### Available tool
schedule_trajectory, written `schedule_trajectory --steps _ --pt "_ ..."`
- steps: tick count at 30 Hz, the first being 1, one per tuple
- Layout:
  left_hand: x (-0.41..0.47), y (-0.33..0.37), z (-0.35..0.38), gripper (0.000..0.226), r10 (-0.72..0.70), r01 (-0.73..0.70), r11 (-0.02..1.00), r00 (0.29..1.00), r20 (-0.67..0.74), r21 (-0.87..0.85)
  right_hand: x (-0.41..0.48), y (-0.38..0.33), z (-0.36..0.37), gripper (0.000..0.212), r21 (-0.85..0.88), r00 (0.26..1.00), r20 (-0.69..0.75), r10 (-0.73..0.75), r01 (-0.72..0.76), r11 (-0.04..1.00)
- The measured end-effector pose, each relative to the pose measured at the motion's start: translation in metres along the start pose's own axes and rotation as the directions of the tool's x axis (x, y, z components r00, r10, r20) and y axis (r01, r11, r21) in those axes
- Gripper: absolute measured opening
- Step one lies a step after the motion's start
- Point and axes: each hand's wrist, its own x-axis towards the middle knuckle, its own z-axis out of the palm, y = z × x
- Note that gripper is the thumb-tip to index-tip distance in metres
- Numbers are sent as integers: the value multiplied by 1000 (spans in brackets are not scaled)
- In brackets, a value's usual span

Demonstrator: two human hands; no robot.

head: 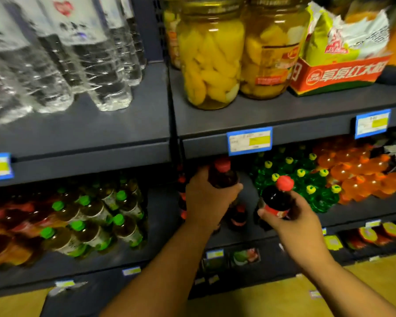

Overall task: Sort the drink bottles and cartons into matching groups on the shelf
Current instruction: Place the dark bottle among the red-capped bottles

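The person is mid-sort at the middle shelf (364, 209), with a dark cola bottle in each hand. The left hand (206, 200) has its grip clamped round the body of one red-capped cola bottle (223, 173), held up just under the shelf edge above, near the price tag (249, 141). The right hand (293, 221) is closed round the labelled waist of a second cola bottle (277, 200), its red cap standing clear of the fingers and tilted a little toward the green bottles (302, 179). Between and below the two hands a few more red-capped cola bottles (238, 217) stand on the shelf, so I judge this to be the grouping step: both held bottles belong with those. The green bottles sit just to the right of that gap, and the orange bottles (361, 170) beyond them, each already in its own cluster (the tea bottles with green caps (96, 216) in the left bay look grouped too, though that side is blurred). The next move, I'd say, calls for lowering each bottle upright into the open patch beside the standing colas, one at a time, since the gap is narrow and the right-hand bottle is near enough to the green ones to knock them.
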Motion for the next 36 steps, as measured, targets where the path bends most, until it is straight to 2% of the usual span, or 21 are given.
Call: schedule_trajectory --steps 3,6,13,20,36 --pt "-26 1 -40 44 3 -1 999 1000 27 -54 -15 -15 4 49 17 999 29 -24 23 1000" --pt "-49 -4 -70 50 51 -50 995 999 8 -84 -24 -25 10 51 29 999 43 -29 28 999" --pt "-79 -30 -108 55 3 -4 995 1000 -8 -101 -41 -29 28 51 61 996 90 -13 7 998" --pt "-86 -44 -104 56 -15 15 1000 1000 2 -20 -32 -24 17 58 45 996 88 -16 13 999" --pt "-88 -48 -79 54 -13 13 1000 1000 -3 -21 13 -3 3 54 -43 998 69 -6 9 999"
